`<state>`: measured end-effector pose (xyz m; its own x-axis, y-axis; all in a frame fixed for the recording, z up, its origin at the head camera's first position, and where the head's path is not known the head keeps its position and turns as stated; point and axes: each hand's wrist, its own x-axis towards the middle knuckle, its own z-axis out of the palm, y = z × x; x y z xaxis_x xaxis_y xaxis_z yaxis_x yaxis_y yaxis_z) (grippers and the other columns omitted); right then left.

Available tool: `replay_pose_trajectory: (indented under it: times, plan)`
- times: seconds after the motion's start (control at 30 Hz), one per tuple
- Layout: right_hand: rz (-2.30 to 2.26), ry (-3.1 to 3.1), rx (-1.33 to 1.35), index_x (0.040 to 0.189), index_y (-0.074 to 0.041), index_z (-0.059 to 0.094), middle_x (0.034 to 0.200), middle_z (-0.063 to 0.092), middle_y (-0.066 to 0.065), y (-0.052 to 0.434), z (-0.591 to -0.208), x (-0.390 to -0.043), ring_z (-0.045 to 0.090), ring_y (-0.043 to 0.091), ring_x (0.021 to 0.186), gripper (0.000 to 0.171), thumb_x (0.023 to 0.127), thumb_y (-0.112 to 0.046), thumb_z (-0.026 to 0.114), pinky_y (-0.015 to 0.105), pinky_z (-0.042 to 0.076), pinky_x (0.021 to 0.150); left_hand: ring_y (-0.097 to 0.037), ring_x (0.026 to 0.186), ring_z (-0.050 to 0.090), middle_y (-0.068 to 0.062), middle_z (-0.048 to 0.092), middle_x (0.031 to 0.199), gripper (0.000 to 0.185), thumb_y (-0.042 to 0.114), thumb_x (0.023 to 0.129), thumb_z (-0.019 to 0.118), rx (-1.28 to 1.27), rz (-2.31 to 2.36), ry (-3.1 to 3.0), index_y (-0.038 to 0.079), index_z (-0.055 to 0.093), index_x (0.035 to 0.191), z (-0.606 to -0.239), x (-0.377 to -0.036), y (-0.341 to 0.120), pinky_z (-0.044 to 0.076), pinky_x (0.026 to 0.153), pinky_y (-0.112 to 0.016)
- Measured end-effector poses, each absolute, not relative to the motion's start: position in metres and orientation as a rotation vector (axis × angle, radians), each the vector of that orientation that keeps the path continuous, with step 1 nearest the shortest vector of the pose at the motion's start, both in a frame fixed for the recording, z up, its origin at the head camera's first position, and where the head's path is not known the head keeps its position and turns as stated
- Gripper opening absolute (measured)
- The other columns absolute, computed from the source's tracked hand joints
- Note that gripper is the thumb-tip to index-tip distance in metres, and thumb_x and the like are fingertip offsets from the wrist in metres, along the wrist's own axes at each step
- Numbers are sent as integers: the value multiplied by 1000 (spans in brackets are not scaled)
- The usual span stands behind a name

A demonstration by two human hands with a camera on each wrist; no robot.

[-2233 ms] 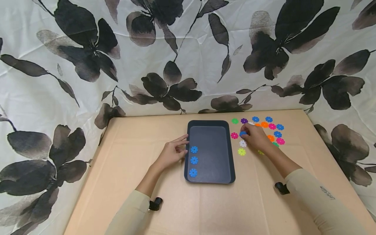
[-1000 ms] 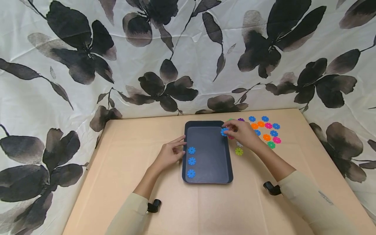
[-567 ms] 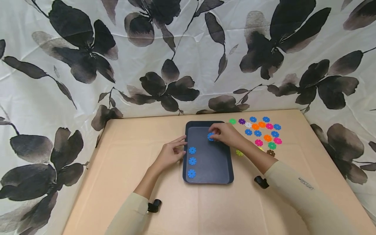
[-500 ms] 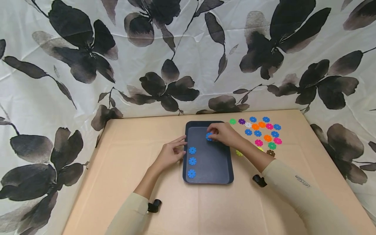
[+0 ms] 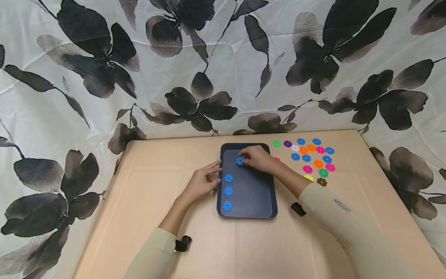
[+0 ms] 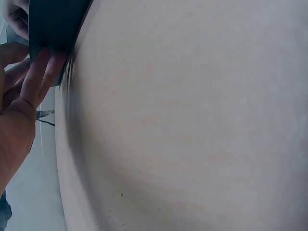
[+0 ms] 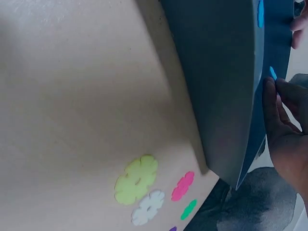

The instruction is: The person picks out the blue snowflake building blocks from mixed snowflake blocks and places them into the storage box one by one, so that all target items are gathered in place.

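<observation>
Disc [image 5: 239,161] over dark tray [image 5: 249,193]
Right hand [image 5: 258,158] pinches the blue disc; left hand [image 5: 202,183], fingers relaxed, touches the tray's side.

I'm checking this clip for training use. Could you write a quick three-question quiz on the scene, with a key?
1. True or false: the left hand touches the tray.
2. Leaving out the held one, how many blue pieces lie on the tray?
3. Which colour is the piece that the right hand pinches? A) pink B) blue C) brown

Key: 1. True. 2. Three. 3. B.
</observation>
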<state>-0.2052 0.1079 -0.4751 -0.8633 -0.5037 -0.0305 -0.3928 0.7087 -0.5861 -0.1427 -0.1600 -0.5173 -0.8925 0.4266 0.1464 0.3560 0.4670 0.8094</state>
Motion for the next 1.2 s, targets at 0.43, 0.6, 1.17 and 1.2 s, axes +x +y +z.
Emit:
replay_pose_trajectory:
  times: [0.43, 0.6, 1.17, 1.2]
  plan:
    - [-834, 2704, -760, 127, -1, 72, 104, 77, 10, 91, -486, -211, 71, 15, 89, 33, 95, -9, 74, 30, 60, 79, -16, 80, 69, -10, 52, 156, 41, -2, 90, 75, 720, 1419, 2631, -2, 69, 130, -517, -144, -161, 57, 73, -21]
    - [-834, 2701, -775, 125, 0, 73, 100, 78, 9, 86, -492, -211, 71, 13, 85, 32, 94, -9, 75, 28, 59, 76, -15, 81, 71, -10, 52, 157, 41, -2, 90, 75, 714, 1410, 2626, -2, 69, 130, -517, -144, -160, 58, 74, -20]
    - [-799, 2718, -780, 116, -2, 75, 95, 74, 7, 74, -499, -213, 65, 16, 86, 30, 90, -16, 81, 30, 58, 81, -11, 77, 69, -8, 53, 156, 42, -2, 90, 75, 709, 1418, 2621, -2, 69, 131, -515, -142, -159, 56, 71, -20]
    - [-791, 2722, -779, 116, -2, 75, 96, 73, 7, 73, -500, -213, 65, 16, 87, 30, 90, -16, 81, 30, 58, 81, -10, 77, 68, -9, 53, 156, 41, -1, 90, 75, 709, 1418, 2621, -2, 69, 131, -515, -142, -159, 56, 71, -20]
